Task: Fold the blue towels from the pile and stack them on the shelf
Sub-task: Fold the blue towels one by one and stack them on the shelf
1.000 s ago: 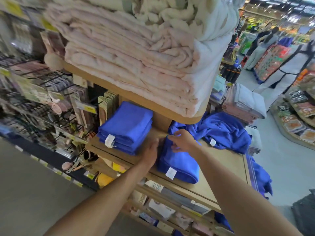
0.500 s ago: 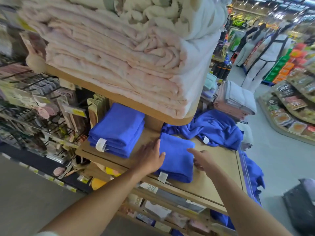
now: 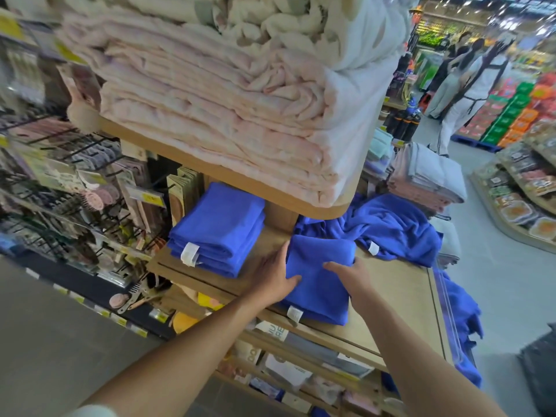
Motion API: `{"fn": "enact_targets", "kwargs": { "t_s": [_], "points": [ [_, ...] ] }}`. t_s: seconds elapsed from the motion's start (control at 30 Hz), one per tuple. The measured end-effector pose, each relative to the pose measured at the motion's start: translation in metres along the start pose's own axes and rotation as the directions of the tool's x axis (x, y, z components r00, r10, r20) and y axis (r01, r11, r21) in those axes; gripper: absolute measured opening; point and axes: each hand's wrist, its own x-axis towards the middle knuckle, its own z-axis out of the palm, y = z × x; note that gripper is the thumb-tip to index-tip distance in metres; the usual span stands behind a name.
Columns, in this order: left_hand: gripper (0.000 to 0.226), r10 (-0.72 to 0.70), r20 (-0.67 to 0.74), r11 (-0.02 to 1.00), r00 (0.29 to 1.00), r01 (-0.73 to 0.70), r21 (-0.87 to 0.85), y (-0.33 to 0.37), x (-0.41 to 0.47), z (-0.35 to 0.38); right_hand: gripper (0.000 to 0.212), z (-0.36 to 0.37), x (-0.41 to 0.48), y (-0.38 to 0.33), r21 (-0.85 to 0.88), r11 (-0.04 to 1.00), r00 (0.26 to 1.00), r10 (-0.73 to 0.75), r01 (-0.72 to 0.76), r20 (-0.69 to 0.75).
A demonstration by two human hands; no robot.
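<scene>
A folded blue terry towel [image 3: 319,284] lies flat on the light wooden shelf [image 3: 400,299], between both hands. The left hand [image 3: 272,276] rests against the towel's left edge with its grip open: fingers straight and together, thumb laid across the top of the cloth. The right hand [image 3: 352,276] has its grip closed on the towel's right edge, thumb on top and fingers curled round the side. Whether they reach under the cloth is hard to tell.

A white tag [image 3: 294,315] hangs from the towel's near edge, just below the left grip. Left of both grips, apart from this towel, sits a neat stack of folded blue towels [image 3: 219,230]. Beyond the right grip, just beside the towel's far corner, lies the loose pile of unfolded blue towels [image 3: 391,233]. Above the grips, an upper shelf [image 3: 192,164] carries folded pale pink blankets [image 3: 210,115].
</scene>
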Motion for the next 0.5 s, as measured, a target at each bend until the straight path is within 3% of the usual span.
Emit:
{"fn": "enact_targets", "kwargs": {
  "t_s": [0.07,0.17,0.23,0.3,0.37,0.5],
  "points": [
    [0.101,-0.066,0.015,0.959,0.998,0.067,-0.275,0.002,0.005,-0.007,0.045,-0.001,-0.012,-0.005,0.015,0.993,0.993,-0.116,0.116,0.013],
    [0.097,-0.181,0.116,0.739,0.977,0.213,-0.639,0.007,0.008,-0.016,0.051,-0.006,-0.030,-0.019,0.016,0.966,0.962,-0.259,0.258,0.090],
    [0.077,-0.177,0.233,0.557,0.956,0.293,-0.777,0.006,0.007,-0.024,0.055,-0.011,-0.039,-0.030,0.028,0.950,0.941,-0.311,0.310,0.137],
    [0.060,-0.098,0.355,0.451,0.930,0.360,-0.817,0.006,0.002,-0.034,0.056,-0.018,-0.045,-0.040,0.050,0.939,0.924,-0.344,0.341,0.166],
    [0.045,-0.070,0.369,0.472,0.927,0.357,-0.806,0.009,-0.002,-0.045,0.054,-0.022,-0.048,-0.050,0.087,0.937,0.921,-0.348,0.337,0.177],
    [0.028,-0.127,0.251,0.550,0.960,0.278,-0.788,0.019,-0.008,-0.079,0.049,-0.012,-0.050,-0.071,0.214,0.944,0.926,-0.299,0.252,0.228]
  ]
}}
